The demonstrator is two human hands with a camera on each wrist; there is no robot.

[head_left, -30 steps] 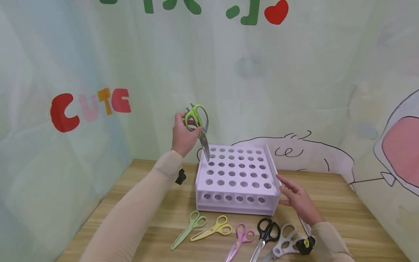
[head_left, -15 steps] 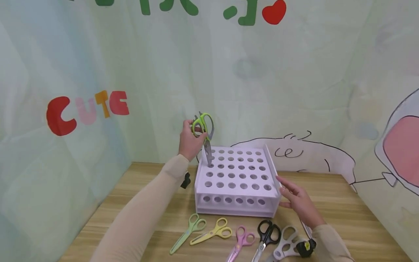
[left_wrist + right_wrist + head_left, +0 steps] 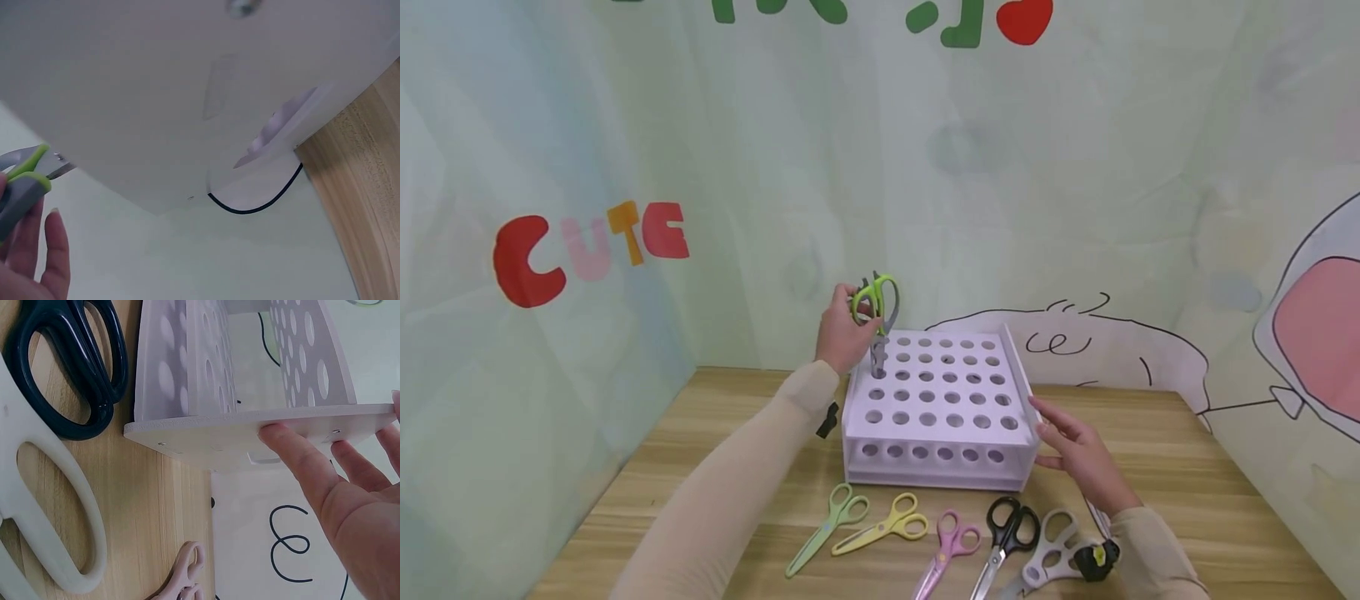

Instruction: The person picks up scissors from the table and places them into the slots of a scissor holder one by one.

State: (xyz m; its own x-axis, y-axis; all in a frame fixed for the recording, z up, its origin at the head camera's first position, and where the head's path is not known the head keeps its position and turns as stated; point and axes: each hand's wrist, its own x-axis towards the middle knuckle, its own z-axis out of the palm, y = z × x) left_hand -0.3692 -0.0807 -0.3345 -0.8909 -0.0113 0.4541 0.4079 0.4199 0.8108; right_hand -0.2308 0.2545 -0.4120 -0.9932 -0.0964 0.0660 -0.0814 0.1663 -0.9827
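My left hand (image 3: 847, 332) pinches a pair of lime-green and grey scissors (image 3: 877, 304) by the handles, blades pointing down. Their tip is at a hole in the leftmost column of the white perforated rack (image 3: 936, 429); how deep it sits I cannot tell. In the left wrist view, the scissors' handle (image 3: 28, 187) shows beside the rack's side panel (image 3: 125, 112). With fingers extended, my right hand (image 3: 1086, 458) touches the rack's right side panel. The right wrist view shows its thumb and fingers (image 3: 300, 456) against that panel (image 3: 206, 439).
On the wooden table (image 3: 685, 467), in front of the rack, lie green scissors (image 3: 830, 527), yellow scissors (image 3: 891, 527), pink scissors (image 3: 951, 546), black-handled scissors (image 3: 1009, 533) and white-handled scissors (image 3: 1051, 558). Pale pink handles (image 3: 187, 572) show low in the right wrist view. A printed curtain (image 3: 775, 167) stands behind.
My left hand has lowered the lime-green scissors and moved them slightly right, bringing the blades upright over the rack's left column. The right hand stays at the side panel.
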